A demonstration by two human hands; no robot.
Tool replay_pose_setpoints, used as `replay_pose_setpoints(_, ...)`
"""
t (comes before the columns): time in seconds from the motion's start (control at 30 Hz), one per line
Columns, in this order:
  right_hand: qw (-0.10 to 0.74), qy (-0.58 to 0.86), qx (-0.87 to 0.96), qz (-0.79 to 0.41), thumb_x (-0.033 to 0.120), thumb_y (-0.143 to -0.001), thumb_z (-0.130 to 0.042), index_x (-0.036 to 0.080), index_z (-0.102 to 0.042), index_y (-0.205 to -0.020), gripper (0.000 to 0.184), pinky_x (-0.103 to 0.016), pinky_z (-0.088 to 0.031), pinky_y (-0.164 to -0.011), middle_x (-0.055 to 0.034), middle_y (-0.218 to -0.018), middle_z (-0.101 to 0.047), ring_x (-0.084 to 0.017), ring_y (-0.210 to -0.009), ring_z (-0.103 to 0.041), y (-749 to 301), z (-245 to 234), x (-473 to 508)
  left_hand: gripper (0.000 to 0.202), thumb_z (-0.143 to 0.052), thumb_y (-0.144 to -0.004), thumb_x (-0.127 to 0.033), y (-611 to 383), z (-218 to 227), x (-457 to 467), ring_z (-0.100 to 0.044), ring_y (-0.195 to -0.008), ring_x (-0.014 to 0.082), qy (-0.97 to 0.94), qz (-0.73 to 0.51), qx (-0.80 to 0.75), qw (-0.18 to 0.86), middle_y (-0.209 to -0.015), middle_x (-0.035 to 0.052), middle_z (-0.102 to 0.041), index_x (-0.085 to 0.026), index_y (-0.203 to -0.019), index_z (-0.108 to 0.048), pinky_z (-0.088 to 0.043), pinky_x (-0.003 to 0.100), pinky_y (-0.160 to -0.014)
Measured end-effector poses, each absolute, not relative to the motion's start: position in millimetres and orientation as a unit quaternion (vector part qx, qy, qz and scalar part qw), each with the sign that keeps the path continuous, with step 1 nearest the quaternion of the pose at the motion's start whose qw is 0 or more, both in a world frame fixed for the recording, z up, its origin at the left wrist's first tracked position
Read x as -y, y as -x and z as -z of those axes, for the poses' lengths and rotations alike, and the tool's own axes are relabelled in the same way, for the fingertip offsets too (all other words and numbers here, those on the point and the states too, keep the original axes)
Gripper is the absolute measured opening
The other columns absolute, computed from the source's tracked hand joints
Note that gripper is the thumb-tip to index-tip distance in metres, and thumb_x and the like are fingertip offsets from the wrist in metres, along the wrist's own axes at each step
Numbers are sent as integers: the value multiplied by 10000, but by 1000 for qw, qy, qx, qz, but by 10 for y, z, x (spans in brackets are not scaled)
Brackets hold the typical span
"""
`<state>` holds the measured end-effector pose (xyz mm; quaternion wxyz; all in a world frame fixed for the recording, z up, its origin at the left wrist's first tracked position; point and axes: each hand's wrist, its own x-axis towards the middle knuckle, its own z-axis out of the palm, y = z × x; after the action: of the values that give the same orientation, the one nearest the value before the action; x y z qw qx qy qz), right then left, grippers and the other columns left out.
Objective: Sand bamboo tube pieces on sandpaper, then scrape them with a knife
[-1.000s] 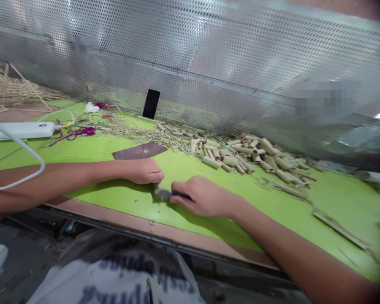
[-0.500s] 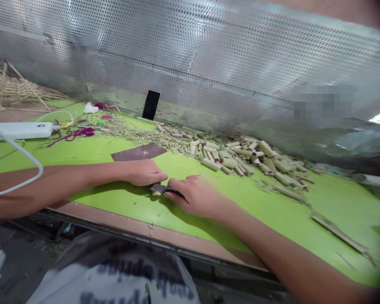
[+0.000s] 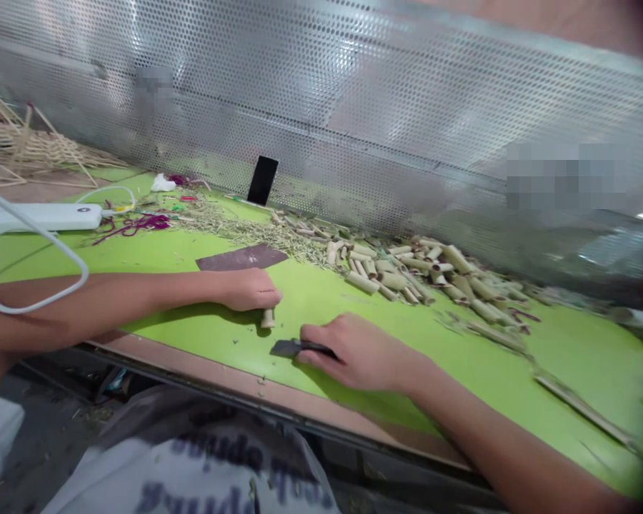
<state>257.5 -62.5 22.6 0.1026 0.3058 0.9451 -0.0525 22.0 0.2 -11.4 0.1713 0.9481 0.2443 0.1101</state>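
Bamboo stub (image 3: 268, 319) sits on the green tabletop (image 3: 579, 357) just under the fingertips of the left hand (image 3: 249, 290). Its long axis runs roughly toward the person's body, and its near end pokes out past the fingers. From here I can't tell whether it lies flat or stands tilted. The left hand is the nearer of the 2, curled down and gripping the stub's far end. The right hand (image 3: 359, 351) is clenched round the dark handle of a knife (image 3: 285, 348), with the blade held low over the tabletop. Its tip points left toward the stub, with a small gap of green between them, so the stub lies off to that hand's left.

Just past the left hand lies a dark brown sheet (image 3: 241, 258). Farther out, beyond the right hand, spreads a heap of bamboo tubes (image 3: 423, 268), with a drift of shavings (image 3: 246, 234) trailing off toward the left. A long bamboo strip (image 3: 584, 410) lies out to the right of the right hand. A white cable (image 3: 48, 250) crosses the left forearm (image 3: 112, 300) and runs up toward a power strip (image 3: 43, 217), near some purple strands (image 3: 139, 225). A phone (image 3: 262, 180) leans against the perforated metal panel (image 3: 321, 107) at the back.
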Motion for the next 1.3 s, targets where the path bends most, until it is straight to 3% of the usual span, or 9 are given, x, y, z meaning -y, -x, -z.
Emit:
replay_pose_setpoints(0.13, 55, -360, -931, 11, 404, -1055, -358, 201, -592, -933, 334, -295, -205, -562, -28, -639, -613, -179, -558, -507, -2517, -145, 581, 438, -412, -950, -186, -258, 115, 17, -321, -481, 155, -944, -110, -265, 161, -483, 4, -486, -199, -513, -384, -267, 326, -558)
replay_pose_setpoints(0.27, 64, -375, -925, -18, 400, -1046, -408, 201, -600, -967, 288, -300, -178, -559, -32, -674, -645, -174, -563, -513, -2355, -124, 560, 439, -434, -919, -178, -305, 122, 12, -275, -469, 159, -942, -103, -283, 148, -449, 6, -444, -204, -489, -350, -223, 339, -553)
replay_pose_setpoints(0.43, 93, -328, -940, 12, 418, -1039, -425, 207, -589, -899, 301, -300, -166, -541, -10, -604, -578, -164, -525, -454, -2459, -196, 594, 422, -419, -926, -212, -270, 121, -31, -321, -492, 163, -943, -88, -285, 152, -478, 16, -479, -205, -507, -371, -230, 338, -558)
replay_pose_setpoints(0.57, 87, -315, -945, 31, 443, -1059, -348, 208, -586, -889, 375, -293, -187, -544, -7, -599, -570, -164, -526, -455, -2606, -191, 579, 414, -371, -966, -236, -226, 114, -19, -359, -516, 162, -943, -87, -286, 146, -524, 18, -498, -197, -554, -393, -244, 329, -569)
replay_pose_setpoints(0.77, 67, -378, -922, -47, 408, -1060, -363, 189, -615, -988, 341, -307, -171, -564, -40, -668, -644, -180, -562, -511, -2437, -122, 517, 410, -358, -991, -247, -251, 127, 13, -300, -502, 164, -948, -88, -281, 122, -520, 7, -469, -201, -584, -380, -203, 336, -556)
replay_pose_setpoints(1.07, 121, -316, -941, 25, 437, -1043, -411, 206, -612, -909, 335, -300, -181, -542, -27, -633, -608, -166, -539, -486, -2552, -211, 559, 448, -311, -1012, -292, -178, 160, -54, -415, -553, 181, -956, -77, -262, 108, -587, 37, -570, -193, -619, -502, -296, 325, -605)
replay_pose_setpoints(1.3, 51, -376, -925, -32, 419, -1056, -376, 199, -613, -956, 339, -303, -190, -563, -32, -647, -628, -171, -545, -500, -2484, -96, 508, 473, -296, -1029, -304, -201, 112, 20, -469, -584, 187, -956, -76, -265, 99, -630, 43, -614, -186, -654, -560, -300, 321, -607)
